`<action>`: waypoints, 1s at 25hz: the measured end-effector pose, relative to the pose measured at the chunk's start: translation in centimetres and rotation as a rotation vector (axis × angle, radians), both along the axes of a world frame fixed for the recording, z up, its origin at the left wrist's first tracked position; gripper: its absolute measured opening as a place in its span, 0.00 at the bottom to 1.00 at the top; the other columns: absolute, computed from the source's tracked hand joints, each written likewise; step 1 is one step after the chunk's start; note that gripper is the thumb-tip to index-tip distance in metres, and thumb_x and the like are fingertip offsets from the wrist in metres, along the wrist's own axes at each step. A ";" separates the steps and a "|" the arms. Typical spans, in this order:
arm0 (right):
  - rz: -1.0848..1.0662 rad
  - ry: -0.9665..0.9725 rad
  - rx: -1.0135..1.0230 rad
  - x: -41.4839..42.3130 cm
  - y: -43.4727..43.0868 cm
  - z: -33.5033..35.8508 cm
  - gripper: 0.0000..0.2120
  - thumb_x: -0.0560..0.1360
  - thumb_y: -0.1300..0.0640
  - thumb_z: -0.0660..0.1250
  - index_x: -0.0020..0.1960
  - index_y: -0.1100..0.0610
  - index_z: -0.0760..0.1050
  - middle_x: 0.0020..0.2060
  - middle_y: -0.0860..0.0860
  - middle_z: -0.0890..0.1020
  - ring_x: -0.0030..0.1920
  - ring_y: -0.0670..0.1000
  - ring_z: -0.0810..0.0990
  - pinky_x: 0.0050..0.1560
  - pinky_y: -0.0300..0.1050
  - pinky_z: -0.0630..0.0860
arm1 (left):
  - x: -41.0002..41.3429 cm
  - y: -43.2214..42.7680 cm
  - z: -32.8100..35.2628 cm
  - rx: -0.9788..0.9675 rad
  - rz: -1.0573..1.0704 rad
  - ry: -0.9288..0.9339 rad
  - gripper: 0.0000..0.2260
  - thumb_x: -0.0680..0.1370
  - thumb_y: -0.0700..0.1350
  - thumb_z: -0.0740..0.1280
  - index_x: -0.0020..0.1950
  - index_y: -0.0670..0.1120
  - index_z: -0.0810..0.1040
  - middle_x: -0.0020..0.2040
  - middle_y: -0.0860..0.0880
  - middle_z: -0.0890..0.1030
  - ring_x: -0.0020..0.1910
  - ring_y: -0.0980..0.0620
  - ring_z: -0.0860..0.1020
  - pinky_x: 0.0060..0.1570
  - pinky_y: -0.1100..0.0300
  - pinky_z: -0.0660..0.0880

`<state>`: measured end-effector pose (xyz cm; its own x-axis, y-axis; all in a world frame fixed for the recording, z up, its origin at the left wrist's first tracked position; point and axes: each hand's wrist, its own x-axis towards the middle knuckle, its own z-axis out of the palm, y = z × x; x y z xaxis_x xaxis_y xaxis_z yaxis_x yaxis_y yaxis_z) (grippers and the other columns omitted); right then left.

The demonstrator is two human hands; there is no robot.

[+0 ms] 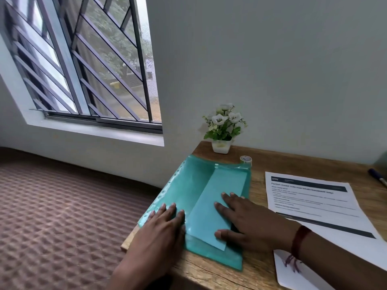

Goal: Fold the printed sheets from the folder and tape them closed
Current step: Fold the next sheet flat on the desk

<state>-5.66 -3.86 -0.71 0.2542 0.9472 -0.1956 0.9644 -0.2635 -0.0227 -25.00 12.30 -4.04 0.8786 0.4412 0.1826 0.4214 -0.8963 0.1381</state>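
Pressing down with straight, spread fingers, two hands lie flat on one teal folder and grip nothing. The left hand rests on the folder's left half, by its punched edge. The right hand, with one red thread band at the wrist, covers the near end of one long, pale folded sheet that runs lengthwise along the folder's right half. Whether that strip lies on the glossy plastic or under a clear cover I cannot tell.

Nearer than the folder and to its right, one white sheet shows purple scribbles. Right of the folder, one printed sheet lies flat on the wooden surface; it has dark header and footer bars, and its text is too blurred to read. One clear tape roll stands at the folder's far right corner, and one dark pen lies well to the right. Beyond the folder stands one white pot of white flowers. Left of the folder are a brown quilted mattress and one barred window.
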 end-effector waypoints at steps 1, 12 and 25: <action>-0.001 0.002 -0.001 0.1 0.2 0.0 0.40 0.75 0.28 0.45 0.79 0.46 0.39 0.79 0.52 0.40 0.78 0.53 0.40 0.77 0.48 0.43 | 0.1 0.2 -0.1 -0.003 -0.004 0.004 0.39 0.71 0.65 0.31 0.78 0.56 0.56 0.80 0.52 0.54 0.79 0.53 0.50 0.75 0.58 0.46; -0.013 0.038 0.058 0.2 0.0 1.0 0.39 0.75 0.28 0.43 0.78 0.45 0.36 0.78 0.51 0.37 0.78 0.50 0.37 0.77 0.46 0.39 | 0.2 0.9 0.0 -0.021 0.007 0.027 0.37 0.72 0.64 0.33 0.78 0.56 0.56 0.80 0.52 0.54 0.79 0.53 0.50 0.76 0.58 0.45; -0.332 0.117 0.335 7.2 -10.8 5.4 0.36 0.77 0.34 0.48 0.79 0.49 0.46 0.78 0.42 0.50 0.76 0.38 0.47 0.70 0.33 0.46 | 14.7 -8.3 9.7 -0.025 -0.498 -0.167 0.19 0.82 0.48 0.55 0.71 0.46 0.71 0.71 0.44 0.73 0.68 0.45 0.72 0.66 0.50 0.72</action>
<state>1.50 -14.64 4.64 0.5480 0.8343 0.0609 0.8153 -0.5164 -0.2621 -10.26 3.96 5.64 0.9427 -0.0164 0.3333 -0.0844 -0.9780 0.1906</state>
